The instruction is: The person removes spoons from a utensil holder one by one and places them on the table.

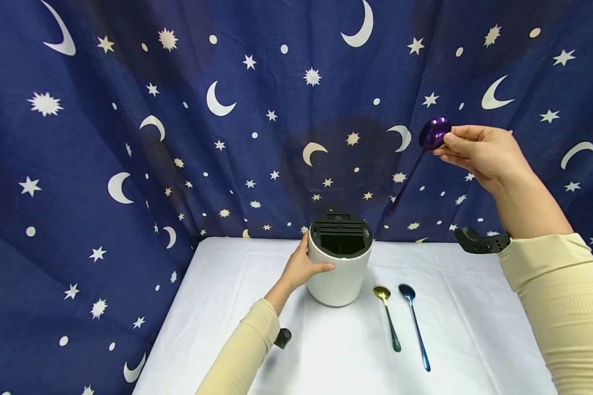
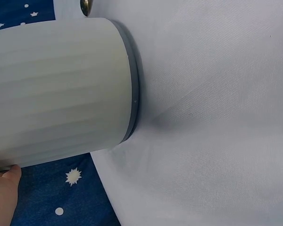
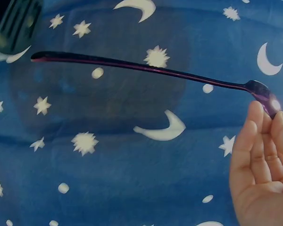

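Observation:
A purple spoon (image 1: 434, 133) is pinched at its bowl by my right hand (image 1: 484, 151), raised in front of the cloth. Its long handle slants down and left toward the holder; the right wrist view shows the handle (image 3: 151, 68) nearly full length. My left hand (image 1: 298, 266) grips the side of a white ribbed utensil holder (image 1: 338, 282), thumb across the front and fingers behind its left side. The holder stands upright, with a black slotted insert (image 1: 343, 219) and a dark opening on top. In the left wrist view, its ribbed wall (image 2: 61, 89) fills much of the frame.
Right of the holder, a gold spoon with a green handle (image 1: 389, 318) and a blue spoon (image 1: 415, 326) lie on the white-covered table (image 1: 227, 280). Dark blue cloth (image 1: 257, 164) with moons and stars hangs behind and to the left.

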`<state>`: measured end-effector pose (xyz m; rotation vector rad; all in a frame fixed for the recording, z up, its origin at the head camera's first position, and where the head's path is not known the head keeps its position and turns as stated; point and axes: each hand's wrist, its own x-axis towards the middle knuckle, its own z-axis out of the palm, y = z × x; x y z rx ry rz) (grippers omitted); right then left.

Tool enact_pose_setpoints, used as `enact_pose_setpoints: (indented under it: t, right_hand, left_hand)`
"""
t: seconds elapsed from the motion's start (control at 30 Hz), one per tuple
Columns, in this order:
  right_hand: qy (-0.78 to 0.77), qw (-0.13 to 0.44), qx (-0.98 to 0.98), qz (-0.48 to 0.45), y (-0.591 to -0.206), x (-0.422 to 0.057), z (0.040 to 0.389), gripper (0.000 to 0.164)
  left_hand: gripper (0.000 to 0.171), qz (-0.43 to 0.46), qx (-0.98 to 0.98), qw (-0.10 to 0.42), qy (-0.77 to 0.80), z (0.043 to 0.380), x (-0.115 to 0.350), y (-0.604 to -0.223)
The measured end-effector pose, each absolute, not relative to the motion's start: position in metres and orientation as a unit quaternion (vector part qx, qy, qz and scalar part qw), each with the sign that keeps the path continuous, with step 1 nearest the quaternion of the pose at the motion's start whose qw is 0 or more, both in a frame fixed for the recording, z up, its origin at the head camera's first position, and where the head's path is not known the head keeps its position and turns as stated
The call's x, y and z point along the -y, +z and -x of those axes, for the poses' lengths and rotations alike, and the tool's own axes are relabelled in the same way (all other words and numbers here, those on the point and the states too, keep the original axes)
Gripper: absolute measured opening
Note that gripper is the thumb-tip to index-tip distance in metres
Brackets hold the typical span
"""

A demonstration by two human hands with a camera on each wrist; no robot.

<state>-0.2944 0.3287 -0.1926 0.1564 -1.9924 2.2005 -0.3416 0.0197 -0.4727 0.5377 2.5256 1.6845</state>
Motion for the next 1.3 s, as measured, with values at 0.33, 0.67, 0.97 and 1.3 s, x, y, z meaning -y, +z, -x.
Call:
enact_pose_setpoints:
  t: [0.33, 0.67, 0.97, 1.3]
  right_hand:
    - [0.704, 0.085, 0.704, -0.037, -0.227, -0.359, 0.29, 0.005]
    - [0.659, 0.072, 0.749, 0.005, -0.264, -0.388, 0.289, 0.015]
    - [0.639, 0.042, 0.765, 0.072, -0.302, -0.411, 0.293, 0.016]
    - [0.598, 0.033, 0.793, 0.112, -0.347, -0.429, 0.297, 0.017]
  left_hand:
    - [0.116, -0.174, -0.82, 0.033, 0.545, 0.339, -0.022, -0.472]
    - [0.117, -0.168, -0.824, 0.039, 0.54, 0.336, -0.02, -0.469]
    - [0.118, -0.159, -0.825, 0.043, 0.541, 0.334, -0.018, -0.47]
    - [0.117, -0.161, -0.823, 0.042, 0.543, 0.334, -0.02, -0.47]
